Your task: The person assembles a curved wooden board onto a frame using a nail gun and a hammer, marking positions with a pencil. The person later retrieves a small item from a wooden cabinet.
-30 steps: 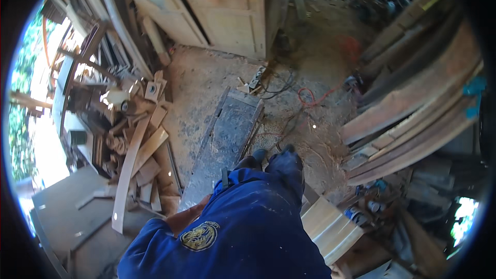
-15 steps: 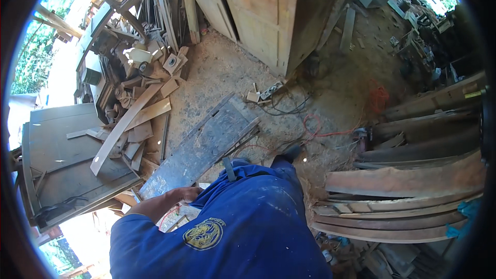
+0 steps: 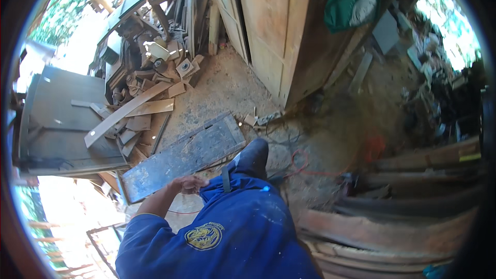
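Observation:
My left hand is beside the hem of my blue shirt, with its fingers loosely stretched and nothing visible in them. From this view I cannot tell whether the fingertips touch the cloth. A dark strap hangs over the front of the shirt hem. Just beyond the hand lies a long, scuffed grey-blue board, low over the dirt floor. My right hand is out of view. One bent knee shows ahead of the shirt.
At the left, wood offcuts pile up beside a large dark tabletop. A tall wooden cabinet stands ahead, with a green bag near it. Curved planks are stacked at right. A red cord crosses the floor.
My left hand has come away from the shirt's side and its fingers now show. One leg has stepped forward with the knee raised. The view has turned, and the planks sit lower.

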{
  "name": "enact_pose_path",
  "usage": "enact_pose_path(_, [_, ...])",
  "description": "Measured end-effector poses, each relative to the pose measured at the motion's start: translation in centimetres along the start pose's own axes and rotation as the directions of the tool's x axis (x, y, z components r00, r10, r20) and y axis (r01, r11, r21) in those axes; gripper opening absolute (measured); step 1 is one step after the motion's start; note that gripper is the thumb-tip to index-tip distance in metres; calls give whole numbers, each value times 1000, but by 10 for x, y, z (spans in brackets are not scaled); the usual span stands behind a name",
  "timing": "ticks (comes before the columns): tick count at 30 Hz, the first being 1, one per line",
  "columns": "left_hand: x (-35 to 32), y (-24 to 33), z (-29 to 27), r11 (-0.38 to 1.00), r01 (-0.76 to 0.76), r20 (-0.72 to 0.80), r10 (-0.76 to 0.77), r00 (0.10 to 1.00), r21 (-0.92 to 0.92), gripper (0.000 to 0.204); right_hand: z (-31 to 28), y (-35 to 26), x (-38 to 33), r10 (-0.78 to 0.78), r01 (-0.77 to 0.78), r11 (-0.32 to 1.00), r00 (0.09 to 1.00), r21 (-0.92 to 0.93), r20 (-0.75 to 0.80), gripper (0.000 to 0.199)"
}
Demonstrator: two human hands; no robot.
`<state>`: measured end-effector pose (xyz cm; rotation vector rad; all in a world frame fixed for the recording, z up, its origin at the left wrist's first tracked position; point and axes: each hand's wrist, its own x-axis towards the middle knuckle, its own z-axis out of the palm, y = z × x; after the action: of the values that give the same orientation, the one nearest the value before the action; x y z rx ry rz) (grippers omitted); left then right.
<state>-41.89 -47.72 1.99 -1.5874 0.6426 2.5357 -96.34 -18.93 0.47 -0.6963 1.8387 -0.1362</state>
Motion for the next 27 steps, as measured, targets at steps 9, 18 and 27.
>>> enact_pose_path(9, [107, 52, 56, 958, 49, -355, 57, 933, 283, 64, -110, -184, 142, -453, 430, 728, 886, -534, 98, 30])
enact_pose_path(18, [174, 74, -16, 949, -35, -380, 160, 911, 314, 46, -130, -493, 205, -632, 749, 570, 662, -336, 403, 46])
enact_pose_path(27, [145, 124, -42, 933, -291, -682, 353, 641, 210, 45, -113, -736, 294, -740, 848, 513, 516, -134, 433, 70])
